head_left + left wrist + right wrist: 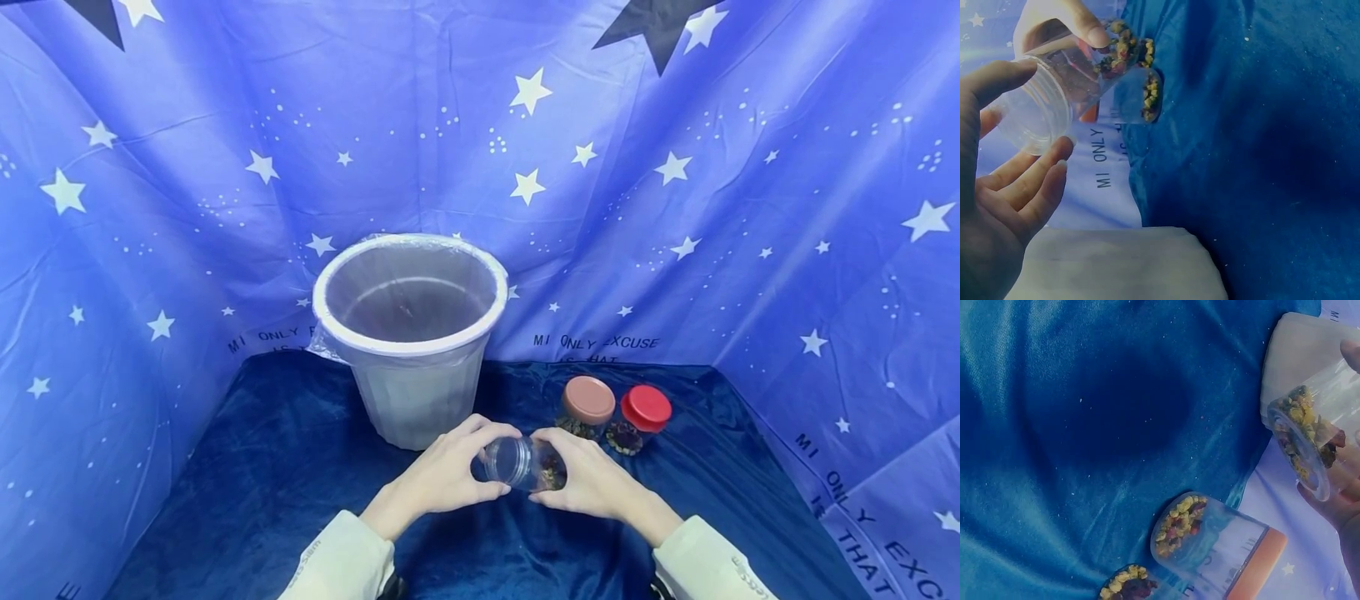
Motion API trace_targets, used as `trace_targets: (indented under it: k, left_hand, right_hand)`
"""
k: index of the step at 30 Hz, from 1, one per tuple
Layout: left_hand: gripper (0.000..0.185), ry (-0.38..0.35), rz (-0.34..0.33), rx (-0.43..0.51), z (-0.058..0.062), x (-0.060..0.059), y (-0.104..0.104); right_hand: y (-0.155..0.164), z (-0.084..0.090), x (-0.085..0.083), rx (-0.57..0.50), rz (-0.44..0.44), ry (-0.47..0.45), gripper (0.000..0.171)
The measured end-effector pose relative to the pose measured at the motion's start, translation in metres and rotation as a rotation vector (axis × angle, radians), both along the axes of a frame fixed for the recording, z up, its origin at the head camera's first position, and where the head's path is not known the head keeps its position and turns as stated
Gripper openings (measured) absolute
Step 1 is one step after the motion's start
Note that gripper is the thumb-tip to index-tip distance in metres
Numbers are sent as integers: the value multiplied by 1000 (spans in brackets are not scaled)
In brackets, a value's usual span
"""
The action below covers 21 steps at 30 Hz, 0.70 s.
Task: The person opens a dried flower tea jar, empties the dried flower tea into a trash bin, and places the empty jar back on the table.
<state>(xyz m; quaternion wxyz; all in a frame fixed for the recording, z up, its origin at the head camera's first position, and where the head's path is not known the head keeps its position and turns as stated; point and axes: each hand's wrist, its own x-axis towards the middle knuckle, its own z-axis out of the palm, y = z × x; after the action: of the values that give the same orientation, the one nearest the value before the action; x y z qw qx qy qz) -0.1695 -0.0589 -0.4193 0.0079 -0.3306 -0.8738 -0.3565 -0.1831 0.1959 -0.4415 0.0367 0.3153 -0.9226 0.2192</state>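
A clear jar (511, 462) lies tilted on its side between both hands, its ringed mouth toward the left and its base toward the right. My left hand (447, 469) holds the mouth end, with thumb and fingertips around the threaded rim in the left wrist view. My right hand (597, 481) grips the jar's body near the base. Dried flower pieces (1302, 419), yellow and dark red, gather at the base end in the right wrist view. No coloured lid shows on this jar.
A white bin (420, 392) with a clear plastic liner stands behind my left hand. Behind my right hand stand a jar with an orange-brown lid (589, 400) and a jar with a red lid (647, 407), both holding dried flowers. Dark blue cloth (300, 500) covers the table.
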Motion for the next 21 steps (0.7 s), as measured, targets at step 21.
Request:
trace_targets:
  k: [21]
  left_hand:
    - [63, 46, 57, -38, 10, -9, -4]
  right_hand:
    - [19, 8, -4, 29, -68, -24, 69]
